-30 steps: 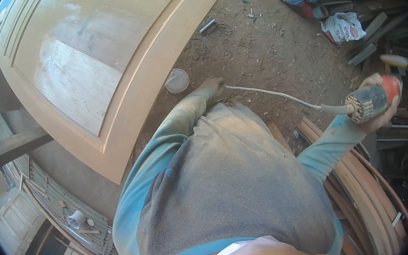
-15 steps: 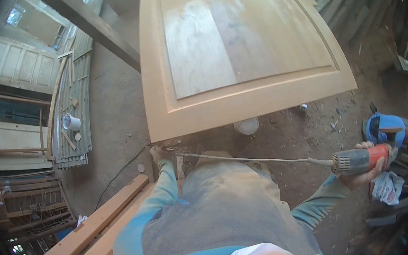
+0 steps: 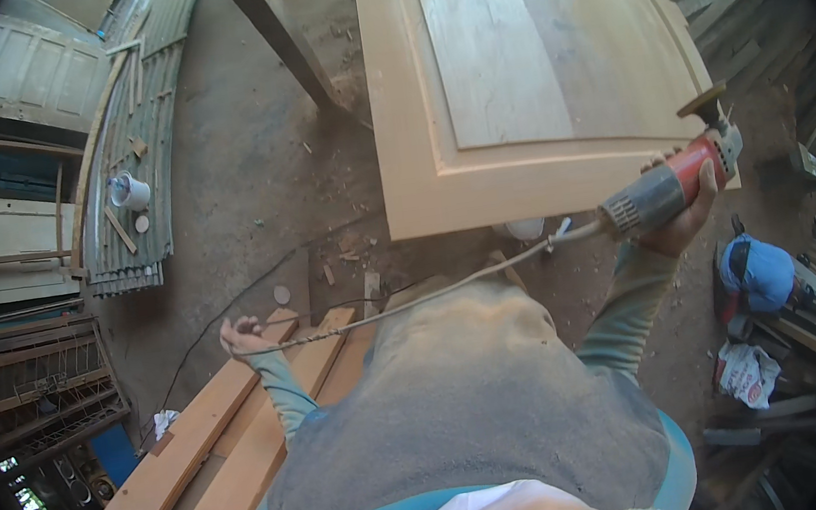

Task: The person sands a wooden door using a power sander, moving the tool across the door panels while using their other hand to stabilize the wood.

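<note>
My right hand point(image 3: 687, 216) is wrapped round the red and grey body of an angle grinder point(image 3: 657, 191). Its round disc point(image 3: 702, 100) points up, over the lower right corner of a panelled wooden door point(image 3: 521, 187). From the tool's rear a grey power cord point(image 3: 452, 288) runs left across my front to my left hand point(image 3: 242, 336), whose fingers are closed on it out to the left. The door's inset panel has a pale strip point(image 3: 498, 73) beside browner wood.
Long planks point(image 3: 177, 483) lie at lower left. A wooden post point(image 3: 278, 38) stands left of the door. Corrugated sheets point(image 3: 135, 115) carry a white bucket point(image 3: 129, 191). A blue cap point(image 3: 760, 272), a plastic bag point(image 3: 747, 372) and scrap wood lie at right.
The grinder has risen and moved left, up to the door's corner, its disc now upright in view. My left hand has swung farther left, drawing the cord out with it. The view has shifted.
</note>
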Demonstrator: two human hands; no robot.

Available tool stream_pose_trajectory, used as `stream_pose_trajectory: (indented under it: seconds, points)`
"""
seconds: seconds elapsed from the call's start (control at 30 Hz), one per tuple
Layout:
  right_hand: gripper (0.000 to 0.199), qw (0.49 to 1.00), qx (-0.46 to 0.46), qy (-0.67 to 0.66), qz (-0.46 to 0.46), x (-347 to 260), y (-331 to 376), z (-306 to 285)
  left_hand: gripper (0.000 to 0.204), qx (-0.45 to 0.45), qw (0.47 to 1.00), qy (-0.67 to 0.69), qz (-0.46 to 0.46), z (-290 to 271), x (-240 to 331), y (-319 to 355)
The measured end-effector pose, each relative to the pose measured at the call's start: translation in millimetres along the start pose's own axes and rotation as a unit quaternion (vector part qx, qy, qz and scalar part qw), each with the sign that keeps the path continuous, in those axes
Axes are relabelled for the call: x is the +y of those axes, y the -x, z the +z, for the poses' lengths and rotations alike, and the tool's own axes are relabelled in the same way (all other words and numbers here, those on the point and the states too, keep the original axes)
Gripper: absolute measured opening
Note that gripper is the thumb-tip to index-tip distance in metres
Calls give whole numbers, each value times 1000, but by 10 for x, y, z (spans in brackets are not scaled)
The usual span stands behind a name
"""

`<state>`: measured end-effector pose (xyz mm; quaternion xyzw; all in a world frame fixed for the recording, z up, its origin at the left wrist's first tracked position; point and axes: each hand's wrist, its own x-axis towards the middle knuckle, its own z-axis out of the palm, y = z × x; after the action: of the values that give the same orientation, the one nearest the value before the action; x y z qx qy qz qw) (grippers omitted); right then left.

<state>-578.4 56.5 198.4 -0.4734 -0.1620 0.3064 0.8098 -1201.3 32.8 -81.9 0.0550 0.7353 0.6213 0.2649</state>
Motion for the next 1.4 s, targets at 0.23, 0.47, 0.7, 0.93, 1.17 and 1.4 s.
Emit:
stream_pose_trajectory:
  seconds: [0.23,0.47,0.7,0.93,1.17,1.4]
  points:
    - [53,999,36,-16,-33,314,444,541,70,-314,906,-226,-173,426,-206,-977]
    - [52,988,126,30,-89,-316,765,194,46,-234,821,-482,197,355,-1156,-1311]
    - [53,970,164,78,-163,-974,1076,-717,32,-556,709,-427,-75,711,-1959,-461]
    - [54,940,248,135,-192,-1301,1068,-1370,52,-855,421,-233,-193,1696,-10,2471]
    - [57,948,254,90,-167,-1522,1018,-2052,58,-844,444,224,-202,2414,1466,3912]
    - [54,949,268,57,-158,-1610,970,-2418,29,-829,288,448,-173,2991,2772,4514]
